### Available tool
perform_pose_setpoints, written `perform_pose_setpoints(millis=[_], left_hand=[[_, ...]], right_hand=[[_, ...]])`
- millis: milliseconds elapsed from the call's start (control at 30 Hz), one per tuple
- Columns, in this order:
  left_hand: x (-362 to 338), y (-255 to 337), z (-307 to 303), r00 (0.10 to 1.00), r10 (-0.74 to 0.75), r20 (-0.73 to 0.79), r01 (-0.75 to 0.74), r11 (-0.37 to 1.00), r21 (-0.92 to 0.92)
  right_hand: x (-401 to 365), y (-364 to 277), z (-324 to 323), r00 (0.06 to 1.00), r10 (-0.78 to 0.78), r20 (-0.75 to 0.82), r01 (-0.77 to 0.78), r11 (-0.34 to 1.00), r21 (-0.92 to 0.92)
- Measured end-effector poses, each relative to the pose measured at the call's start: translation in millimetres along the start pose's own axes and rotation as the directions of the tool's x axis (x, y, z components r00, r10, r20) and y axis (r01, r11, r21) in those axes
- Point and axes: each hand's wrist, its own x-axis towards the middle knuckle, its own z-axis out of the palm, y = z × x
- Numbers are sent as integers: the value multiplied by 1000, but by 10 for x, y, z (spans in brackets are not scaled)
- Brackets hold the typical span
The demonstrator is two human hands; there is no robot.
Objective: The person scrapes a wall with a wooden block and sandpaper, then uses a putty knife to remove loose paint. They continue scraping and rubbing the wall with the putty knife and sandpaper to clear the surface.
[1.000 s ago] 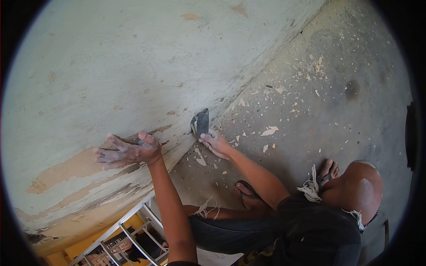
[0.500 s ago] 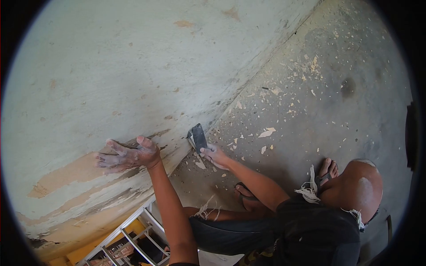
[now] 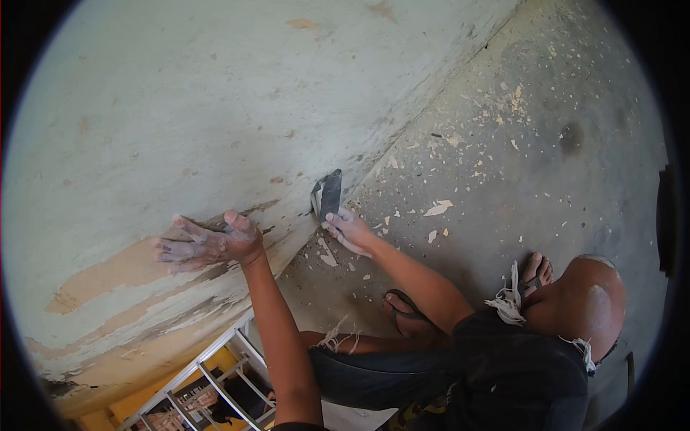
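Observation:
My left hand (image 3: 208,243), dusted with white powder, is spread open with its palm against the wall (image 3: 194,136), beside a patch of peeled paint (image 3: 108,276). Low on the wall, near where it meets the floor, my right hand (image 3: 350,231) is closed on a dark, folded piece of sandpaper (image 3: 329,195). My thumb lies on its near face. The sandpaper is held up against the wall; its side facing the wall is partly hidden.
Paint flakes (image 3: 438,207) lie scattered over the grey concrete floor (image 3: 503,208). A metal ladder (image 3: 208,355) stands at the lower left, with another person's hand (image 3: 205,399) seen behind its rungs. My knee (image 3: 596,309) and sandalled foot (image 3: 535,274) are at the right.
My right hand has moved the sandpaper slightly up in the view along the wall's base, and it is tilted differently. My left hand keeps its place on the wall.

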Motion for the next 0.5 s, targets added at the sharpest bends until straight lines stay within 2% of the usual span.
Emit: perform_pose_setpoints(millis=[100, 167, 300, 333, 433, 467, 500], left_hand=[[32, 1, 24, 1000, -3, -7, 3, 1000, -12], [10, 17, 26, 1000, -15, -12, 15, 1000, -19], [-5, 13, 6, 1000, -3, -10, 3, 1000, -1], [4, 19, 4, 1000, -1, -10, 1, 1000, -19], [30, 2, 9, 1000, -4, -18, 4, 1000, -26], [26, 24, 16, 1000, -9, -13, 9, 1000, -22], [16, 28, 17, 1000, -14, -14, 13, 999, -31]], right_hand=[[17, -35, 6, 994, -81, 66, 78, 995, 57], [-73, 218, -185, 998, 59, 7, -59, 996, -62], [-66, 6, 48, 1000, 24, -9, -24, 999, -46], [43, -6, 44, 998, -30, 53, 29, 999, 36], [49, 36, 44, 992, -38, 121, 31, 997, 64], [-21, 79, 44, 998, 33, 62, -35, 999, 35], [-68, 133, 18, 998, 26, 57, -28, 999, 31]])
